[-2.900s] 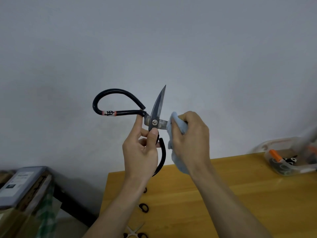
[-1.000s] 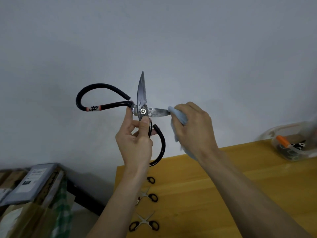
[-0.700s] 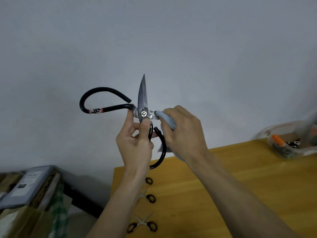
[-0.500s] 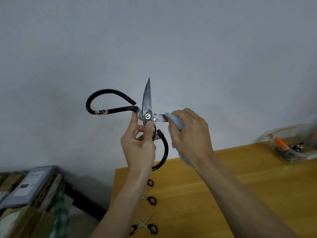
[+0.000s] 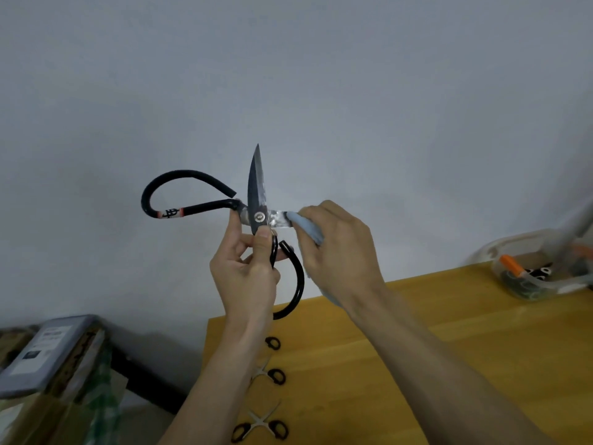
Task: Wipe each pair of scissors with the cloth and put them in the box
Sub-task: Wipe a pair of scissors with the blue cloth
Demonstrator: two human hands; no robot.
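Wiping scissors (image 5: 256, 200) above table edge (image 5: 224, 319)

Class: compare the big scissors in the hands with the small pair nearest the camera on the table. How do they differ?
The big scissors are held up in the air; the small pair lies on the table. The big scissors are much larger, with long open-ended handle loops; the small pair has tiny closed rings. Both are open, with black handles.

head view faces forward from close above the table (image 5: 417, 364).
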